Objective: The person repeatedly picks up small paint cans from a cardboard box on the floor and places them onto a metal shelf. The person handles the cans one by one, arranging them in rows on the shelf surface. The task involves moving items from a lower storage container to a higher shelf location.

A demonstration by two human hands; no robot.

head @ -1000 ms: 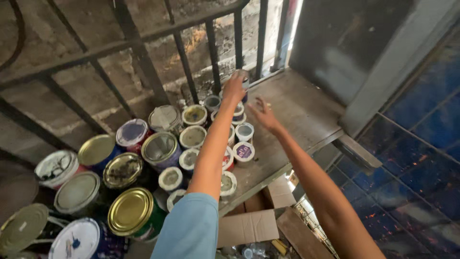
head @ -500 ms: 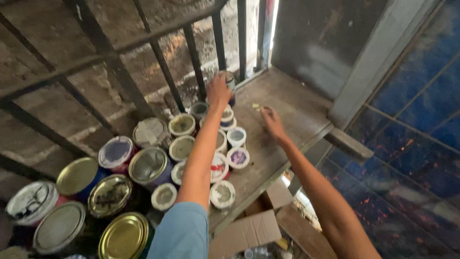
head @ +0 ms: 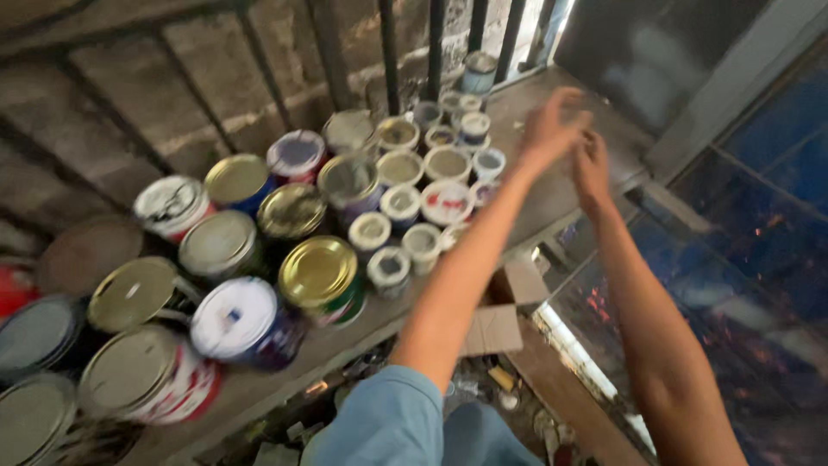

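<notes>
My left hand [head: 550, 131], on an arm with a blue sleeve, hovers blurred over the bare right end of a wooden shelf [head: 552, 194]. Its fingers are loosely apart and nothing shows in them. My right hand [head: 592, 166] is just right of it, almost touching, with its back to me and its fingers hidden by blur. A small pale can [head: 479, 71] stands alone by the black bars [head: 435, 43], beyond both hands. Small white-lidded tins [head: 444, 200] cluster left of my left wrist.
Several bigger paint cans fill the shelf's left part, among them a gold-lidded one [head: 317, 274] and a white-lidded one [head: 233, 318]. A brick wall [head: 216, 60] lies behind the bars. Cardboard scraps [head: 493, 330] lie below the shelf. A blue tiled surface [head: 759, 198] is at right.
My left hand has left the small can by the bars and drawn back to the right, beside my right hand. The view has swung left, showing more cans.
</notes>
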